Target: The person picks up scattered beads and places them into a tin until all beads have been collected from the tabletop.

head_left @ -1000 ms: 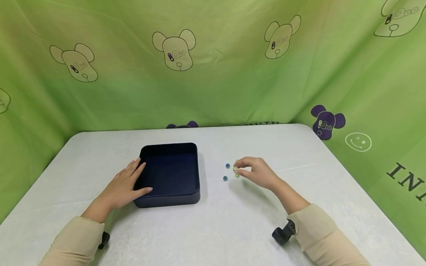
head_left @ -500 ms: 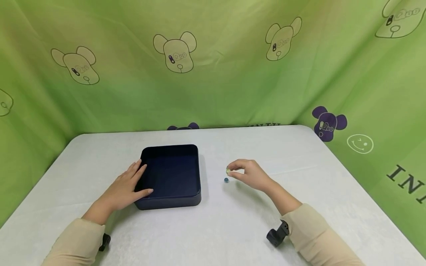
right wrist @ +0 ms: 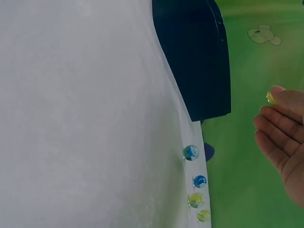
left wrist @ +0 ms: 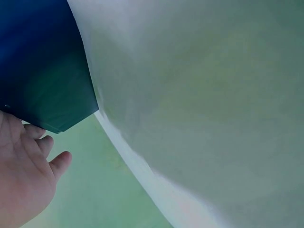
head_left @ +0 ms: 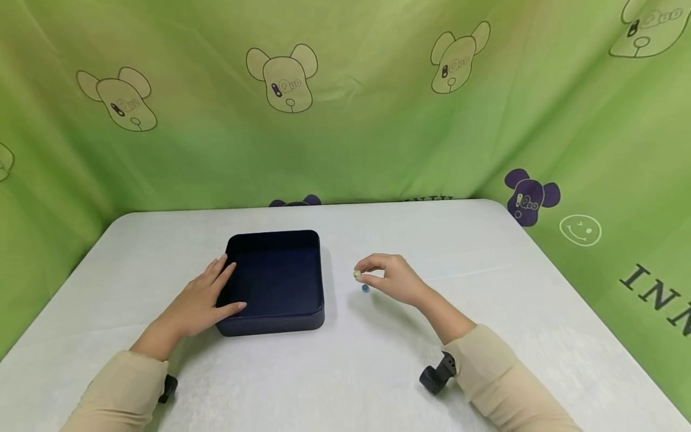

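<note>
My right hand (head_left: pixel 391 279) pinches a yellow-green marble (head_left: pixel 357 274) between thumb and fingertips, above the table to the right of a dark blue square box (head_left: pixel 270 326). In the right wrist view that marble (right wrist: pixel 270 98) peeks out beside the thumb, and the lower fingers are loosely bent. Below the hand a blue marble (head_left: pixel 365 288) lies on the cloth; the other loose marbles are hidden by the hand in the head view. My left hand (head_left: pixel 197 303) rests spread on the box's left rim, its thumb over the near left corner.
The right wrist view has two blue marbles, one of them the larger blue marble (right wrist: pixel 191 152), and two yellow-green ones, including a yellow marble (right wrist: pixel 195 200), lying in a row. A white cloth (head_left: pixel 345 384) covers the table, with a printed green curtain (head_left: pixel 356 144) behind it.
My right hand has moved left with the yellow-green marble, from over the loose marbles toward the box. The left hand and the box have kept their places.
</note>
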`<state>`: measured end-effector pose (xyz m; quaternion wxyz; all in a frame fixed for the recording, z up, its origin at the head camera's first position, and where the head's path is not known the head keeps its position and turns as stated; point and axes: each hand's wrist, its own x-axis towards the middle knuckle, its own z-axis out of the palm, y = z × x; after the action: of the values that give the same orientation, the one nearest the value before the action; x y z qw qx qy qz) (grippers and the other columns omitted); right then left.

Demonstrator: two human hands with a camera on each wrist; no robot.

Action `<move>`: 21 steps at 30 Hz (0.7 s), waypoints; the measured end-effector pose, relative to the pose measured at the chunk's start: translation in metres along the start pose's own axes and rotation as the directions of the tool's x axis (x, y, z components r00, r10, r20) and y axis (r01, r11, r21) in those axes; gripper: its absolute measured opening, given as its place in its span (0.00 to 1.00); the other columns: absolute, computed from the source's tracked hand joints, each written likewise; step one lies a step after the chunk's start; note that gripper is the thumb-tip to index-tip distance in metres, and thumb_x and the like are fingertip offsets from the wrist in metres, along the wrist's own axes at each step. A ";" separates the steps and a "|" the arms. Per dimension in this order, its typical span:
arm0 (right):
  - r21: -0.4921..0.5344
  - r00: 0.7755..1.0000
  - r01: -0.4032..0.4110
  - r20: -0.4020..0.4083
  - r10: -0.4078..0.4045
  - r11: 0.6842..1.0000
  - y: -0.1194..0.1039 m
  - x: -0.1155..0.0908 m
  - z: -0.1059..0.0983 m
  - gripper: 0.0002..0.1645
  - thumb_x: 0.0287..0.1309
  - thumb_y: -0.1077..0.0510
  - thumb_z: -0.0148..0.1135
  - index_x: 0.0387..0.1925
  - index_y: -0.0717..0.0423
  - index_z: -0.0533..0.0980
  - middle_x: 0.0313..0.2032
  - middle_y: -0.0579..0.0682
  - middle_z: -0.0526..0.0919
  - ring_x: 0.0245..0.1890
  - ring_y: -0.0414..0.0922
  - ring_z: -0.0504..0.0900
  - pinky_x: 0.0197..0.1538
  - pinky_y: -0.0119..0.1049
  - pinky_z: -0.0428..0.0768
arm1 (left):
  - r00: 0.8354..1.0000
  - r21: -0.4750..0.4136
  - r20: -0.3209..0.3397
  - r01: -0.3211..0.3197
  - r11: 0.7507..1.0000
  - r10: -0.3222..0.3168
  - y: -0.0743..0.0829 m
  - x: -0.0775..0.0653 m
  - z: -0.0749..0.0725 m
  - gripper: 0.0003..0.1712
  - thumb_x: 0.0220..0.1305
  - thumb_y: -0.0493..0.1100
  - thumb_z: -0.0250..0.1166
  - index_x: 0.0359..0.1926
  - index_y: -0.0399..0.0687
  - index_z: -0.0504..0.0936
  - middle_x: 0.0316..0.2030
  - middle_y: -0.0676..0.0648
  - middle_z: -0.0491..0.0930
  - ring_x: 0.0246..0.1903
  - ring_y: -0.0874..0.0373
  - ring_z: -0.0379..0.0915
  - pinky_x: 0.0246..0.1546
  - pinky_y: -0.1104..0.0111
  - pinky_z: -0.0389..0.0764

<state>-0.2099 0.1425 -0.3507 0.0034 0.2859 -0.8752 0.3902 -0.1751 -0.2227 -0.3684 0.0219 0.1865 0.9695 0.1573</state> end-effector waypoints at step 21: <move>0.046 0.997 0.081 -0.015 -0.080 0.996 -0.005 0.013 0.022 0.08 0.49 0.61 0.60 0.34 0.58 0.78 0.35 0.48 0.79 0.38 0.45 0.77 0.42 0.42 0.73 | 1.000 -0.001 -0.007 -0.006 1.000 0.006 -0.001 0.001 0.001 0.48 0.54 0.67 0.49 0.65 0.39 0.47 0.65 0.40 0.38 0.63 0.45 0.33 0.54 0.45 0.48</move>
<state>-0.2132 0.1181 -0.3593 0.0182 0.3183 -0.8537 0.4118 -0.1759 -0.2227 -0.3695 0.0183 0.1886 0.9690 0.1585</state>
